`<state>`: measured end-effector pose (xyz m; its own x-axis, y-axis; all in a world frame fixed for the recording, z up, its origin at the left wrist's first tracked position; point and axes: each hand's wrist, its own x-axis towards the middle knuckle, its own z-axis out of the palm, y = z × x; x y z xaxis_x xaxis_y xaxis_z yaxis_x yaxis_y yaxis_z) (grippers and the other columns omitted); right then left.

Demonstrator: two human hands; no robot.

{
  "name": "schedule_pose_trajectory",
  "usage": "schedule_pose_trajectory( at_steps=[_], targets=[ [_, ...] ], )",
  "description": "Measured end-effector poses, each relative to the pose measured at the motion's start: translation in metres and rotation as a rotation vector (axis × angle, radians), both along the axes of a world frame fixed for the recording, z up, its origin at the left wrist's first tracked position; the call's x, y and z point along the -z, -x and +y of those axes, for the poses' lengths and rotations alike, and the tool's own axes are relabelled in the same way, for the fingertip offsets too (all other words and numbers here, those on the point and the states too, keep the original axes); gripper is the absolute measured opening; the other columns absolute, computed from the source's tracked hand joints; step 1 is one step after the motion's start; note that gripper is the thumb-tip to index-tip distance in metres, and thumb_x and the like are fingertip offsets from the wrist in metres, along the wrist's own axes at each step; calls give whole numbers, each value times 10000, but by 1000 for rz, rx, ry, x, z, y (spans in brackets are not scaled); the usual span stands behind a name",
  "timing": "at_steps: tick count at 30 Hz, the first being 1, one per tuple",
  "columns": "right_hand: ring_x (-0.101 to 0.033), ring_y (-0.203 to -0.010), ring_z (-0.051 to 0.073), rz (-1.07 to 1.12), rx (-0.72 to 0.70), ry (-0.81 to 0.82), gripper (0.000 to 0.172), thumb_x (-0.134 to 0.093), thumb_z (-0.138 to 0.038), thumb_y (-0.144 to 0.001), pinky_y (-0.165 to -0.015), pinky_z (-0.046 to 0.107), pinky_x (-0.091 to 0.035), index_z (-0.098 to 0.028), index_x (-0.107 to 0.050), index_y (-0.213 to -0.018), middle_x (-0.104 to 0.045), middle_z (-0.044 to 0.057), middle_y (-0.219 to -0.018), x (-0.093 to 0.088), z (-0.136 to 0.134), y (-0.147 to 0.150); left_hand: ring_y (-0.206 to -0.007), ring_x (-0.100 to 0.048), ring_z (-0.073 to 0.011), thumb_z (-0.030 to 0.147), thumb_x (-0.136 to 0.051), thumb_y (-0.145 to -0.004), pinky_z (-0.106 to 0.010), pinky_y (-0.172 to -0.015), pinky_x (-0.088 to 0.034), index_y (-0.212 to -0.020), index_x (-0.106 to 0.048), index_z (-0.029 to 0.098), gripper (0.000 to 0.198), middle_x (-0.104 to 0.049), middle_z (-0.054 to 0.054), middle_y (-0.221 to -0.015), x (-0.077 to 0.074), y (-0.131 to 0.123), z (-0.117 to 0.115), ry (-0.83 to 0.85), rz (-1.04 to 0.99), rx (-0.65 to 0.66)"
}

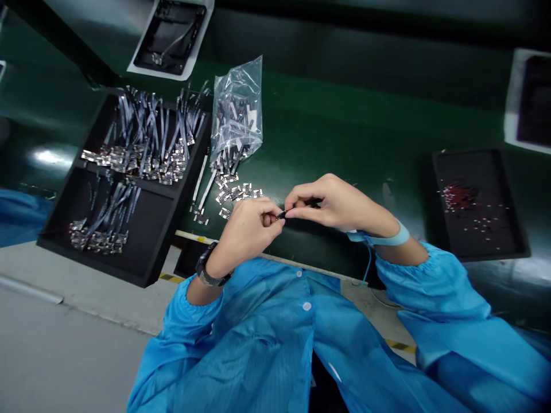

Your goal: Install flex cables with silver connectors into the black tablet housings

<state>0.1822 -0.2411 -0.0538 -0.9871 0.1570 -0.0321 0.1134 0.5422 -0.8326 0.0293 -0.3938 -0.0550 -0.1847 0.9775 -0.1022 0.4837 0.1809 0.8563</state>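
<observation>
Just inside the near edge of the worktop (pixel 336 137), the left hand (pixel 249 226) holds a small dark piece (pixel 280 215) in a tight pinch, thumb against curled fingers that cover most of it. The right hand (pixel 333 201) pinches narrowly at the piece's right end; something dark shows within its curled fingers, too hidden to name. The left hand also covers part of a scatter of loose connector boards (pixel 235 191). Beyond these, a clear bag (pixel 239 109) blurs its strips with glare and folds. Toward the worktop's left end, a divided black tray (pixel 155 198) juts past the near edge, its cabled boards overlapping too thickly to separate. Toward the right end, a shallow tray (pixel 512 178) carries red and white bits (pixel 460 198), too small to identify. A pale-rimmed tray (pixel 534 103) is cut off behind it.
</observation>
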Motion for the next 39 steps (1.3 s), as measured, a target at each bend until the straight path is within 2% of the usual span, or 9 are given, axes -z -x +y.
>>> schedule_pose_trajectory(
  at_steps=[9, 18, 23, 28, 30, 35, 39],
  targets=[
    [-436, -555, 90, -18, 16, 2, 207, -644, -353, -955, -566, 248, -299, -160, -713, -922, -655, -7, -695, 1, 0, 0, -601, -510, -111, 74, -666, -799, -265, -592, -386, -698, -691, 160, 135, -576, 14, -642, 1, -1, 2, 0, -5, -18],
    [-416, -550, 91, -11, -7, -16, 193, -611, -332, -969, -568, 251, -279, -168, -701, -927, -620, -18, -666, -1, 0, 2, -611, -484, -112, 77, -654, -815, -273, -612, -375, -687, -663, 158, 152, -535, 23, -632, 0, -2, -1, 2, 31, -16],
    [-402, -559, 94, 22, -55, -33, 196, -585, -329, -982, -578, 257, -277, -177, -678, -900, -600, -15, -679, -1, 0, 2, -614, -464, -120, 82, -632, -832, -278, -600, -350, -670, -616, 167, 183, -530, 15, -646, 2, -6, -4, -22, 71, -24],
    [-377, -566, 95, 72, -96, -4, 184, -563, -284, -990, -587, 260, -275, -181, -645, -861, -544, -27, -649, 1, -4, 4, -602, -431, -118, 68, -611, -836, -289, -593, -307, -604, -482, 172, 285, -488, 19, -632, 3, -8, -6, -32, 182, -1],
    [-376, -562, 95, 75, -111, 10, 196, -546, -290, -1001, -588, 263, -271, -184, -638, -865, -546, -27, -650, 2, -5, 5, -613, -438, -124, 67, -602, -842, -292, -598, -309, -617, -488, 175, 274, -494, 16, -641, 2, -8, -8, -23, 199, 8],
    [-392, -562, 97, 2, -136, 42, 194, -547, -319, -1004, -589, 254, -269, -186, -628, -888, -562, -27, -668, 7, -6, 7, -638, -463, -128, 128, -597, -896, -283, -606, -333, -640, -535, 169, 267, -524, 6, -673, 1, -7, -16, 16, 119, 16],
    [-406, -570, 109, -106, -118, 60, 203, -615, -352, -978, -598, 246, -264, -169, -623, -1066, -506, -55, -637, 19, -4, 12, -656, -497, -125, 218, -607, -935, -269, -622, -366, -689, -633, 157, 255, -559, 2, -686, 11, 2, -24, 82, -26, 2]
  ],
)
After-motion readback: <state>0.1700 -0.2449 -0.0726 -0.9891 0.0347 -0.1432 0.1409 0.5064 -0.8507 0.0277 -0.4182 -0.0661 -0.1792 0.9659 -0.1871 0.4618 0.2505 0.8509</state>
